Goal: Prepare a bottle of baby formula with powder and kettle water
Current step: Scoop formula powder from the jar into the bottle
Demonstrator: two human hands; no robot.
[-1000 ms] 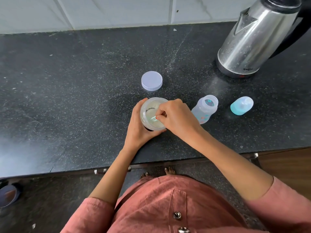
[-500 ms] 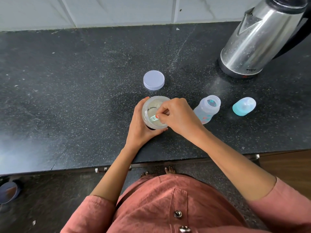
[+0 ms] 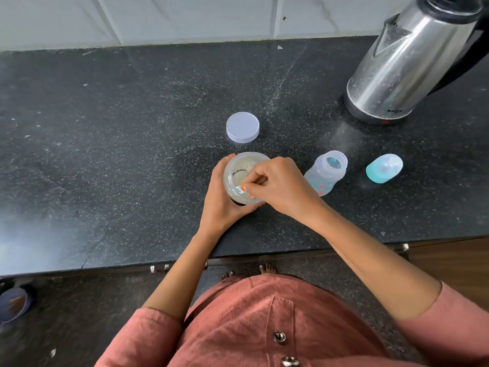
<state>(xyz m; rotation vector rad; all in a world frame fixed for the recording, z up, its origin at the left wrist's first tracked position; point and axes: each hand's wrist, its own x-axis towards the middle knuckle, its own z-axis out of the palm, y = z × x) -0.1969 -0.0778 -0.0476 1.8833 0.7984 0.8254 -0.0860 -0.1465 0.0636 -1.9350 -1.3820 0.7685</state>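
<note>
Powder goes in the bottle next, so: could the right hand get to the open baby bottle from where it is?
Probably yes. The right hand, pinching a scoop at the powder jar, is just beside the baby bottle. The bottle stands uncapped, and nothing lies on the counter between them.

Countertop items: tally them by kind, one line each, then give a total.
Kettle: 1
Baby bottle, open: 1
Teal bottle cap: 1
Powder jar, held by the left hand: 1
Jar lid: 1
Scoop, in the right hand grip: 1
Total: 6
</note>
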